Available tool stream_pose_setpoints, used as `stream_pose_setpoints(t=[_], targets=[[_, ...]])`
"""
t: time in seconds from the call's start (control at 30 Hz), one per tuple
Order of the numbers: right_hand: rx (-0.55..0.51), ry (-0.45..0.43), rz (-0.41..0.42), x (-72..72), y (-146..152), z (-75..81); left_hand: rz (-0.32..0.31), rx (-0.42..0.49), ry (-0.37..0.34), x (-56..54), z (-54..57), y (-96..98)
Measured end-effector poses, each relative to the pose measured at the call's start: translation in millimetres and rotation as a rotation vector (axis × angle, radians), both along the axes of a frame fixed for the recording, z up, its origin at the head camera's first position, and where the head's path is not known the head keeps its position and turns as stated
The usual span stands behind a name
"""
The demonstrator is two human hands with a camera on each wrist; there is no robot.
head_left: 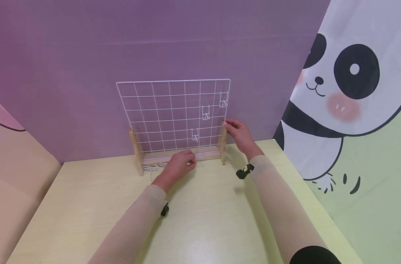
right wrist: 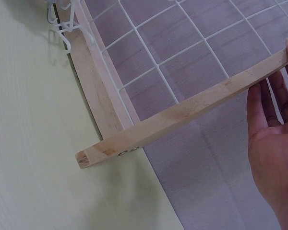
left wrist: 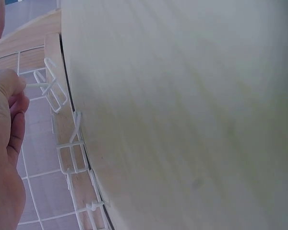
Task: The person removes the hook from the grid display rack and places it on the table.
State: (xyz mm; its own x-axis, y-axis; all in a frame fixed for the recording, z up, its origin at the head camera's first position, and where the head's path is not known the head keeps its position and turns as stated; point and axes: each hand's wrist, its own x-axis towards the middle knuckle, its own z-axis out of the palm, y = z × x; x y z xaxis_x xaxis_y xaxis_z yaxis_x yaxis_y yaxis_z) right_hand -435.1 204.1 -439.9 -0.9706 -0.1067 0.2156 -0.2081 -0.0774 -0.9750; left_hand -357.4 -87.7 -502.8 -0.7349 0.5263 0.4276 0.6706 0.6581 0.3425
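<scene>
A white wire grid panel [head_left: 177, 110] stands tilted in a wooden stand [head_left: 139, 154]. My left hand [head_left: 180, 164] is low in front of the panel; its thumb and finger pinch a white wire hook [left wrist: 53, 88], which the hand mostly hides in the head view. At the stand's right side, my right hand [head_left: 241, 134] grips the upper end of the wooden upright [right wrist: 182, 112], thumb on one side and fingers on the other. Three wire hooks hang on the grid's right part: an upper one [head_left: 223, 101], a middle one [head_left: 205, 113] and a lower one [head_left: 195, 135].
Several loose white hooks [head_left: 151, 168] lie by the stand's lower left side. The stand rests on a pale wooden table [head_left: 200, 227], near a purple wall [head_left: 174, 36] behind. A panda-printed wall [head_left: 368, 154] rises along the right edge.
</scene>
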Motion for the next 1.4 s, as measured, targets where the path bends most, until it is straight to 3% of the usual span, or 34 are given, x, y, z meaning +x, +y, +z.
stream_pose_setpoints(t=[0.37, 1.03, 1.4], targets=[[0.001, -0.021, -0.008, 0.3, 0.4, 0.3, 0.008, -0.022, -0.057, -0.7, -1.8, 0.8], [-0.008, -0.014, 0.001, 1.0, 0.4, 1.3, -0.022, -0.053, -0.224, -2.4, -3.2, 0.2], [-0.007, 0.001, 0.002, 2.1, 0.1, 1.0, -0.016, -0.057, -0.265, -0.9, -4.0, -0.5]])
